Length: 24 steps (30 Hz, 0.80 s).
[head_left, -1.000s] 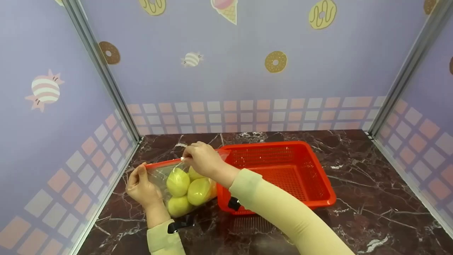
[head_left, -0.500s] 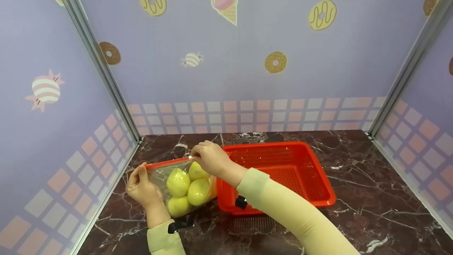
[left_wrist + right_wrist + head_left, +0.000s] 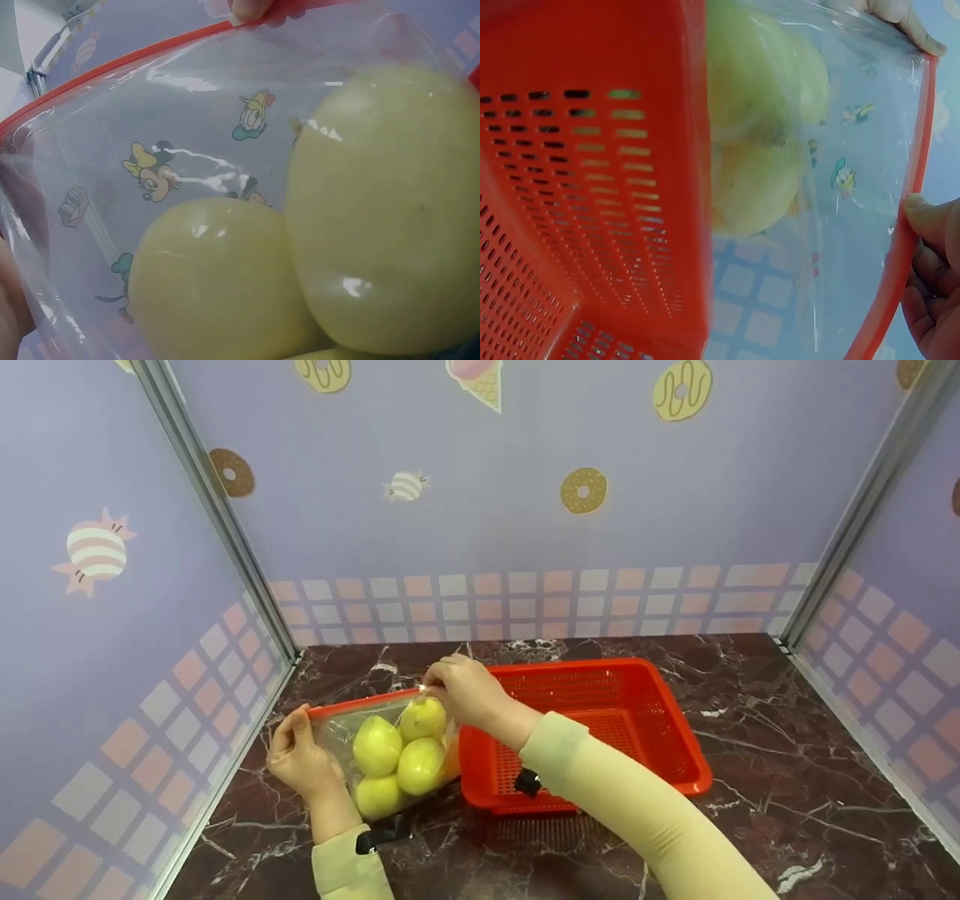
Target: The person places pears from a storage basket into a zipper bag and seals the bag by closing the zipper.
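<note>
A clear zip bag (image 3: pixel 337 731) with a red zip strip along its top and printed cartoon figures is held upright on the left in the head view. Several smooth yellow-green fruits (image 3: pixel 379 747) fill its lower part. My left hand (image 3: pixel 304 757) pinches the bag's top left corner between thumb and fingers. Farther right along the zip strip (image 3: pixel 127 64), my right hand (image 3: pixel 469 697) pinches at the small pale slider (image 3: pixel 236 20), thumb and curled finger on the strip in the right wrist view. The strip's right end is hidden behind this hand in the head view.
A red plastic basket (image 3: pixel 660 720) with slotted walls stands right beside the bag, the right forearm crossing over its front left corner. Under both lies a dark red marbled tabletop (image 3: pixel 772 765). Patterned walls (image 3: pixel 525 532) enclose the table at the back and sides.
My right hand has slid to the right along the zip strip, from about its middle toward the right end, uncovering more of the fruits. The left hand has stayed at its corner.
</note>
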Tool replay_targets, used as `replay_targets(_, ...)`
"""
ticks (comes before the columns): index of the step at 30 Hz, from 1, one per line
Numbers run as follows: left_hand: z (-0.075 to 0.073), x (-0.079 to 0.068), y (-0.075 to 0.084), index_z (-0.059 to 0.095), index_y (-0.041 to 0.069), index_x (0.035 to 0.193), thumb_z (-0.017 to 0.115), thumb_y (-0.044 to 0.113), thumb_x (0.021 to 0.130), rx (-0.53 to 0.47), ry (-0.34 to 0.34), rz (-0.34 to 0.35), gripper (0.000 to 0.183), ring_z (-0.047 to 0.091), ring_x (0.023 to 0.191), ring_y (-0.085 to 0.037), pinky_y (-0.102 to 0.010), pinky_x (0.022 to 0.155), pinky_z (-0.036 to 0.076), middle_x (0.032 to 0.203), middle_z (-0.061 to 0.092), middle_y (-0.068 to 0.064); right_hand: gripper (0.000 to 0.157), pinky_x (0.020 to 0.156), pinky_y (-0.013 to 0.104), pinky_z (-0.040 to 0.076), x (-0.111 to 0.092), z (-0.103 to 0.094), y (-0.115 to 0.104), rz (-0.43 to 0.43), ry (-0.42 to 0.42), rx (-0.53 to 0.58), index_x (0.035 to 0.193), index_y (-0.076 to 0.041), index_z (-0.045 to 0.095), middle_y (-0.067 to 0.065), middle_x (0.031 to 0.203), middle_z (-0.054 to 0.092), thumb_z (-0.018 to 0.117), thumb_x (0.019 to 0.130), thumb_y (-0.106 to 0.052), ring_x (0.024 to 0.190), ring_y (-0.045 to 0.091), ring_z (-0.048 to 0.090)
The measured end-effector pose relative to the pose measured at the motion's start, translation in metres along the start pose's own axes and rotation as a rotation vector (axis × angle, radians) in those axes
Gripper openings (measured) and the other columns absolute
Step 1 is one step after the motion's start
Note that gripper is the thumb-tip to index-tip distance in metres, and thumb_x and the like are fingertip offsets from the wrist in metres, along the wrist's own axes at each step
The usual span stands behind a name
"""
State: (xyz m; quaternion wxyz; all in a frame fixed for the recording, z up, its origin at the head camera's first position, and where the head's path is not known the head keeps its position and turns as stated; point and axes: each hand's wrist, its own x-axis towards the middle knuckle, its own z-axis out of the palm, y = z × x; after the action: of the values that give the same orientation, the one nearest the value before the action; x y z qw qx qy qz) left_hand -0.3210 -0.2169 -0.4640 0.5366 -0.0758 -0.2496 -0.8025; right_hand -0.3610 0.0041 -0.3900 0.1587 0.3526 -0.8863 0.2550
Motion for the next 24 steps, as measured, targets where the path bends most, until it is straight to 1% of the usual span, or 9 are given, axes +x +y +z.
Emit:
replay_targets(6,0.0,0.0,0.0,0.078,-0.007,0.082,0.084,0.012,0.075,0.023,0.01,0.009,0.021,0.074,0.065,-0.018,-0.027,0.066,0.061,0.078,0.078,-0.013,0.007,0.093,0.038,0.055,-0.003,-0.002,0.008,-0.01,0.006,0.001,0.097,-0.008,0.077,0.006,0.097,0.076,0.074,0.094,-0.012,0.096,0.025,0.067)
replay_targets(9,0.0,-0.001,0.0,0.078,-0.007,0.081,0.084,0.012,0.074,0.025,0.01,0.014,0.021,0.074,0.065,-0.018,-0.027,0.066,0.06,0.079,0.078,-0.012,0.006,0.094,0.04,0.055,-0.005,-0.004,0.012,-0.022,0.02,0.008,0.096,-0.007,0.077,0.007,0.096,0.076,0.074,0.093,-0.012,0.095,0.026,0.068)
replay_targets(14,0.001,0.0,0.0,0.078,-0.007,0.081,0.085,0.012,0.074,0.032,0.013,0.025,0.021,0.073,0.065,-0.018,-0.025,0.066,0.058,0.078,0.078,-0.013,0.008,0.098,0.042,0.054,-0.008,-0.006,0.019,-0.014,0.03,0.027,0.095,-0.005,0.077,0.009,0.097,0.075,0.074,0.094,-0.013,0.095,0.028,0.068)
replay_targets(16,0.001,0.0,0.0,0.078,-0.007,0.081,0.085,0.012,0.074,0.035,0.013,0.025,0.021,0.073,0.065,-0.018,-0.025,0.066,0.058,0.078,0.078,-0.013,0.008,0.097,0.042,0.054,-0.01,-0.007,0.022,-0.01,0.031,0.032,0.095,-0.005,0.077,0.009,0.096,0.075,0.074,0.094,-0.013,0.094,0.029,0.068)
replay_targets(21,0.001,0.0,0.001,0.078,-0.007,0.082,0.083,0.013,0.076,0.046,0.005,0.024,0.021,0.073,0.066,-0.018,-0.026,0.067,0.058,0.078,0.078,-0.011,0.009,0.085,0.042,0.055,-0.014,-0.01,0.028,-0.009,0.041,0.044,0.093,-0.005,0.076,0.01,0.092,0.074,0.074,0.094,-0.014,0.089,0.028,0.066)
replay_targets(24,0.001,0.0,0.001,0.078,-0.007,0.082,0.083,0.013,0.076,0.049,0.005,0.028,0.021,0.073,0.066,-0.018,-0.025,0.066,0.058,0.078,0.078,-0.011,0.009,0.083,0.041,0.055,-0.015,-0.012,0.031,-0.003,0.043,0.045,0.093,-0.005,0.076,0.01,0.091,0.073,0.075,0.094,-0.014,0.088,0.028,0.065)
